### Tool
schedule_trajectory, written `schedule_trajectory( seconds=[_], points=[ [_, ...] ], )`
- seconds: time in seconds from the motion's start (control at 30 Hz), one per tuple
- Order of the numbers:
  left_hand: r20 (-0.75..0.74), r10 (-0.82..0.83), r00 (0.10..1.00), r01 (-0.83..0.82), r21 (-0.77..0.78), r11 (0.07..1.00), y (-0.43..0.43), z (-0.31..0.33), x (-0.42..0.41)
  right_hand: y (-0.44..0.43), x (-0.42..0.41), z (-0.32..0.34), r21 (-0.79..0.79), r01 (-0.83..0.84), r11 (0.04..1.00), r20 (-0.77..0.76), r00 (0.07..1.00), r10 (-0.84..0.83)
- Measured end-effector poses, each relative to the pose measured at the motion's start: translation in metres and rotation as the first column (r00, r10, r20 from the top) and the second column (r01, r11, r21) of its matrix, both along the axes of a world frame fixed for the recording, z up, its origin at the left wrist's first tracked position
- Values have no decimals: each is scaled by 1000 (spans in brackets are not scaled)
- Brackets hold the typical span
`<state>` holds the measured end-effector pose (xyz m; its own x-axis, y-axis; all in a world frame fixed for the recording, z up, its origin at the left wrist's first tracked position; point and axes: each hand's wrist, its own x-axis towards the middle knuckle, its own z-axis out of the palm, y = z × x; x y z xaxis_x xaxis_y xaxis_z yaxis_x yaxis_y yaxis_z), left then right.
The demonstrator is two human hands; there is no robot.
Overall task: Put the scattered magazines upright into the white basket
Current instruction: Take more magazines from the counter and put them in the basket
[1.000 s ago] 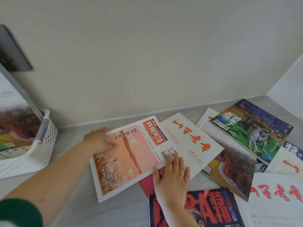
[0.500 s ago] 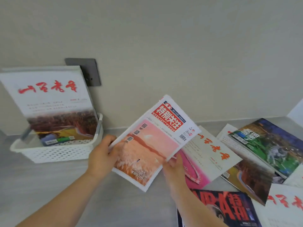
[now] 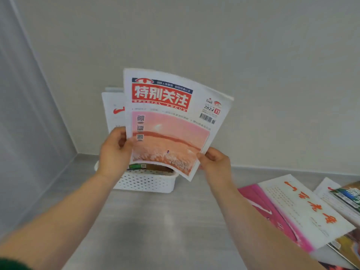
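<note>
Head view | pink-cover magazine (image 3: 171, 133) upright, held just over white basket (image 3: 148, 184) | left hand (image 3: 115, 152) pinches its spine edge, right hand (image 3: 216, 162) its lower corner | white-cover magazine (image 3: 114, 108) stands inside basket | loose magazines (image 3: 303, 209) lie right of basket, unfiled

Lifted the pink magazine (image 3: 171, 125) off the pile on the counter (image 3: 155, 221): flat a second ago, tilted half a second ago, now upright and facing the camera, in front of the white basket (image 3: 148, 184). Shifted the left hand (image 3: 115, 152) from its top corner to grip the left edge. Took the right hand (image 3: 216, 164) off the white magazine (image 3: 303, 211) to pinch the lower right corner.
</note>
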<state>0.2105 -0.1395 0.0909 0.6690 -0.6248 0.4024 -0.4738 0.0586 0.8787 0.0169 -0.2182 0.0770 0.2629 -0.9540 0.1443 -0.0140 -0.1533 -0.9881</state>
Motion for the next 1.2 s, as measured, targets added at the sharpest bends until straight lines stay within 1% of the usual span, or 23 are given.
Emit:
schedule_trajectory(
  seconds=[0.13,0.17,0.23,0.27,0.33,0.43,0.6,0.67,0.73,0.83,0.9,0.97,1.0,1.1,1.13,1.2],
  points=[
    [26,87,996,-88,47,995,-4,8,55,-4,55,8,-41,11,999,5,1000,-11],
    [37,106,994,-108,60,992,-5,5,67,-5,67,7,-34,7,999,17,1000,-7],
    [61,126,990,-132,100,986,-4,-3,83,-9,86,4,32,-21,999,36,999,20],
    [64,125,990,-132,125,983,-4,-9,90,-10,93,1,55,-22,998,7,1000,22],
    [45,104,994,-110,171,979,-5,-23,101,-13,103,-8,74,2,997,-102,995,6],
    [50,108,993,-118,276,954,-9,-40,111,-18,114,-24,71,54,996,-273,961,-33],
    [53,103,993,-115,388,915,-20,-57,116,-24,120,-42,120,73,990,-375,927,-23],
    [78,101,992,-124,417,900,-26,-59,119,-28,122,-46,121,85,989,-385,922,-33],
    [95,109,989,-138,404,904,-32,-59,122,-32,124,-48,132,103,986,-365,930,-49],
    [53,157,986,-166,306,938,-41,-57,121,-35,128,-48,174,140,975,-215,971,-101],
    [16,105,994,-105,267,958,-48,-55,117,-37,130,-50,188,127,974,-152,983,-99],
    [3,13,1000,-13,277,961,-54,-57,112,-38,133,-51,130,95,987,-170,983,-72],
    [-1,-3,1000,4,282,959,-57,-59,111,-39,135,-53,80,72,994,-211,976,-54],
    [-2,12,1000,-11,297,955,-61,-62,113,-37,139,-56,-35,21,999,-416,909,-34],
    [4,13,1000,-13,313,950,-62,-62,114,-38,139,-58,-67,20,998,-453,890,-48],
    [14,3,1000,-8,351,936,-61,-61,115,-39,137,-59,-95,11,995,-477,877,-55]
  ],
)
